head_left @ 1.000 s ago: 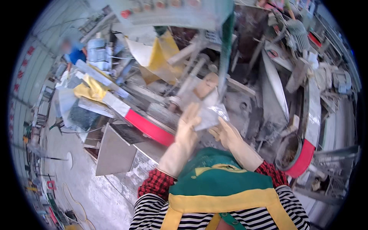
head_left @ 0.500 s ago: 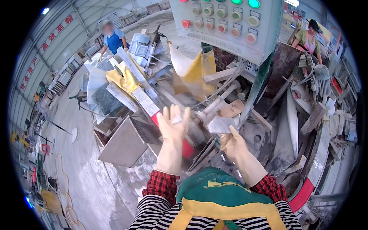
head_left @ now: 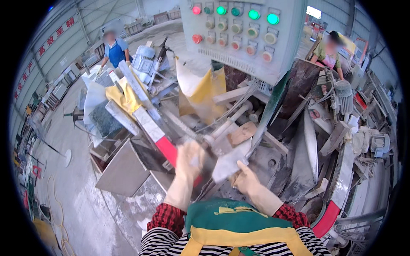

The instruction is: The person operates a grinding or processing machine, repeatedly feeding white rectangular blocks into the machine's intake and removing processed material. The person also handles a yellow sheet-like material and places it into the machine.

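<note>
My right hand (head_left: pixel 247 180), in a cream rubber glove, pinches a flat grey-white stone piece (head_left: pixel 226 165) by its right edge, thumb on top. The piece has straight, angled sides. To its left is my left hand (head_left: pixel 188 164), also gloved and smeared by motion. Its fingers look curled around a small pale piece (head_left: pixel 195 161), whose outline is blurred. The left hand is beside a bar (head_left: pixel 165 149) with a red section. Below both hands hangs my green apron (head_left: pixel 239 215) with yellow trim.
A control box (head_left: pixel 239 42) with lit buttons hangs ahead. Grey slabs (head_left: pixel 124 170) lean at the left, near a yellow cloth (head_left: pixel 124 96). A brownish block (head_left: pixel 242 133) lies beyond the stone piece. Co-workers stand at far left (head_left: pixel 116 51) and far right (head_left: pixel 329 53).
My left hand has come down, its spread fingers now curled and blurred. The right hand has moved left and lower with the stone piece, whose broad face now shows more. The view has shifted slightly.
</note>
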